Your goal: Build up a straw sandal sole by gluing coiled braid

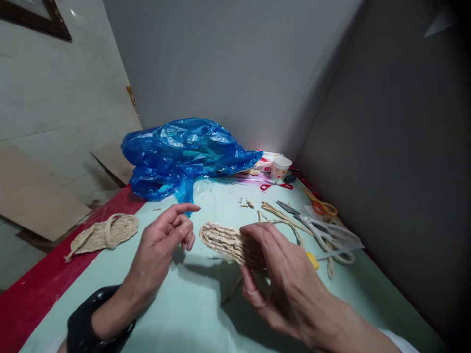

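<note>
So the right hand (279,274) has the woven straw sole (224,240) pinched at its near end, fingers curled over the top and thumb underneath, holding it just above the bench (191,314). The sole's far rounded tip sticks out to the left, free. The left hand (165,242) is empty, fingers loosely spread with the index pointing out, just beside that tip but not touching it as far as I can tell

A finished sandal (106,233) with straps lies well off to the left, at the edge where the bench turns red. Loose cord (281,215) lies behind the right hand, with white-handled scissors (324,233) just right of it. A crumpled blue bag (184,152) and a paper cup (280,167) sit at the back

My read: the sole is woven and is getting checked or turned over between steps, no straps on it yet. The next move would need the left hand to take the free tip so the piece is steadied at both ends, and the cord is within easy reach for whichever hand lets go
</note>
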`<state>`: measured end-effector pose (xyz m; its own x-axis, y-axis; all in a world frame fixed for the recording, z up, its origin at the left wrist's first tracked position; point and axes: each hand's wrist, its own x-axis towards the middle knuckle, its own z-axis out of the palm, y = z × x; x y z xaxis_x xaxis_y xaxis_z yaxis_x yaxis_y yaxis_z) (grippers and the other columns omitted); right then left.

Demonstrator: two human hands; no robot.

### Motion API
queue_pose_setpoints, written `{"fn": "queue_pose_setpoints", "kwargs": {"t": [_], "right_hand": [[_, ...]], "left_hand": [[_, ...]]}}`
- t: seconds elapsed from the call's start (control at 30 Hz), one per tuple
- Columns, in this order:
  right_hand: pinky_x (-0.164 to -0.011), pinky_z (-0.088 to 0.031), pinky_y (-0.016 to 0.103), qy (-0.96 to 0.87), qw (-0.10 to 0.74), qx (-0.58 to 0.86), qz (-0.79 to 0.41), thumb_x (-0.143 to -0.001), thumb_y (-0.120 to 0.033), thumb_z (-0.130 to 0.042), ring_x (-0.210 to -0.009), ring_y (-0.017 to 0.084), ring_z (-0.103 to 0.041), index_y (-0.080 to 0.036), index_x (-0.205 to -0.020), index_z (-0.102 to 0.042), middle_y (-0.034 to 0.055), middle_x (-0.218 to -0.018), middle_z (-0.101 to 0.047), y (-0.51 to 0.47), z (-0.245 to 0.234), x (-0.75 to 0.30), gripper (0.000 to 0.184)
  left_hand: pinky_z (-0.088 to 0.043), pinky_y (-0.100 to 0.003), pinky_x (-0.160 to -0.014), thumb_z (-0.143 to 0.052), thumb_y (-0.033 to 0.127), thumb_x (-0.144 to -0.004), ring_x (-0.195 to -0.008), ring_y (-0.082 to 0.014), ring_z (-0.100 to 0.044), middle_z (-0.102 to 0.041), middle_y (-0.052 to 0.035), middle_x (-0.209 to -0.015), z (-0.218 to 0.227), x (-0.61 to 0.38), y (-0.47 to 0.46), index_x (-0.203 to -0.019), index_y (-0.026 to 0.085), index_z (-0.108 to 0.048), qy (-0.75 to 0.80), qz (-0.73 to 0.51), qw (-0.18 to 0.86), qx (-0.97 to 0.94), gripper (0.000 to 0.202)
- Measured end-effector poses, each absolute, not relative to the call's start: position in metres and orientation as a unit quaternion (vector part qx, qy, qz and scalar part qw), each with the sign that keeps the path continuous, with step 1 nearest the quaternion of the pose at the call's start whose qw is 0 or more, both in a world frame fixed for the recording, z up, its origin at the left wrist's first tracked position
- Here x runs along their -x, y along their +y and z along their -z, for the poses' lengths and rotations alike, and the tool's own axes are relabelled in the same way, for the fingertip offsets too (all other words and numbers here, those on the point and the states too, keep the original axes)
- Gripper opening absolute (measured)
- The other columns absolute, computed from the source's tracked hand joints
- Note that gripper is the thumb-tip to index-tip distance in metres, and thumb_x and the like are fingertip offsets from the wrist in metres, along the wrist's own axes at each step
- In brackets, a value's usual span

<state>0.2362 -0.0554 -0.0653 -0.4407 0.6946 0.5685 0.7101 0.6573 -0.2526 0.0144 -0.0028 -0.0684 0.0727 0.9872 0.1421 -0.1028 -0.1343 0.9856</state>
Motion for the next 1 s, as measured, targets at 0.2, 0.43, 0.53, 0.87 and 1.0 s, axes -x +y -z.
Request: {"fn": "queue_pose_setpoints", "kwargs": {"t": [0.2,0.43,0.53,0.87,1.0], "right_hand": [[-0.071,-0.052,0.030,-0.841,0.356,0.404,0.044,-0.090,-0.017,-0.052,-0.093,0.020,-0.058,-0.012,-0.130,-0.043,0.0116,-0.108,-0.057,-0.062,0.063,-0.230,0.041],[-0.063,-0.055,0.030,-0.819,0.368,0.425,0.114,-0.092,-0.020,-0.051,-0.094,0.022,-0.062,-0.009,-0.133,-0.043,0.0151,-0.111,-0.059,-0.060,0.067,-0.223,0.043],[-0.061,-0.055,0.030,-0.808,0.376,0.441,0.112,-0.093,-0.018,-0.050,-0.087,0.021,-0.062,-0.010,-0.130,-0.044,0.0133,-0.106,-0.059,-0.055,0.072,-0.214,0.038],[-0.070,-0.053,0.029,-0.831,0.375,0.410,-0.024,-0.101,-0.034,-0.051,-0.080,0.016,-0.063,-0.020,-0.123,-0.047,0.0037,-0.094,-0.063,-0.061,0.059,-0.218,0.027],[-0.066,-0.048,0.019,-0.753,0.403,0.443,-0.271,-0.103,-0.030,-0.050,-0.080,0.010,-0.061,-0.025,-0.120,-0.052,-0.0011,-0.092,-0.064,-0.056,0.052,-0.227,0.017]], "left_hand": [[-0.027,-0.017,-0.035,-0.067,0.052,-0.088,-0.037,-0.0065,-0.028,-0.035,0.0112,-0.046,0.071,-0.020,-0.010,-0.094,0.019,-0.068,0.442,-0.508,0.550,-0.494,0.033],[-0.054,-0.029,-0.068,-0.051,0.061,-0.094,-0.076,-0.0194,-0.065,-0.073,-0.0069,-0.081,0.069,-0.028,-0.017,-0.084,0.017,-0.076,0.317,-0.467,0.668,-0.485,0.051],[-0.051,-0.027,-0.084,-0.066,0.041,-0.091,-0.097,-0.0193,-0.066,-0.076,-0.0022,-0.102,0.065,-0.041,-0.025,-0.103,0.024,-0.077,0.279,-0.472,0.705,-0.450,0.023],[-0.051,-0.025,-0.083,-0.068,0.026,-0.091,-0.093,-0.0165,-0.068,-0.077,-0.0016,-0.090,0.069,-0.040,-0.026,-0.095,0.022,-0.077,0.275,-0.460,0.785,-0.309,0.011],[-0.052,-0.028,-0.082,-0.067,0.029,-0.093,-0.098,-0.0204,-0.070,-0.078,-0.0052,-0.100,0.066,-0.042,-0.028,-0.112,0.021,-0.075,0.262,-0.416,0.804,-0.335,0.023]]}}
